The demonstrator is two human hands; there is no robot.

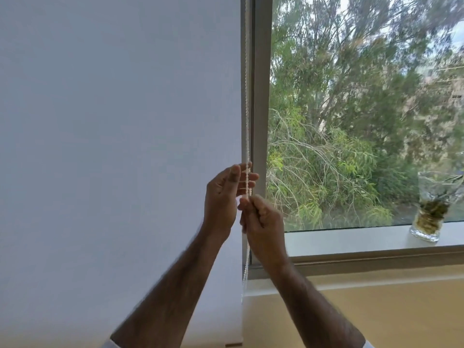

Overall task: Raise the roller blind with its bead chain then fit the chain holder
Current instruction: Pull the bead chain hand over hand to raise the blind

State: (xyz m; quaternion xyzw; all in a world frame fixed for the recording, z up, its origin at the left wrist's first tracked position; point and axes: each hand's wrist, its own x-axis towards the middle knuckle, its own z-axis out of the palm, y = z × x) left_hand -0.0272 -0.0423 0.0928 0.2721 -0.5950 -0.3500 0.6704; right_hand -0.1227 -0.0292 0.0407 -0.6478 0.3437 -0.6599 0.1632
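Observation:
A pale roller blind (120, 146) covers the left window from top to bottom. Its white bead chain (247, 109) hangs along the blind's right edge, next to the grey window frame (261, 96). My right hand (261, 219) is closed around the chain at mid-height. My left hand (223, 197) sits just above and to the left of it, fingers spread, with the chain running past its fingertips. Below my right hand the chain drops on toward the sill. No chain holder is in view.
A glass vase (431, 209) with brownish plant matter stands on the window ledge (351, 239) at the right. Trees fill the uncovered pane. A tan surface (376, 310) lies below the sill.

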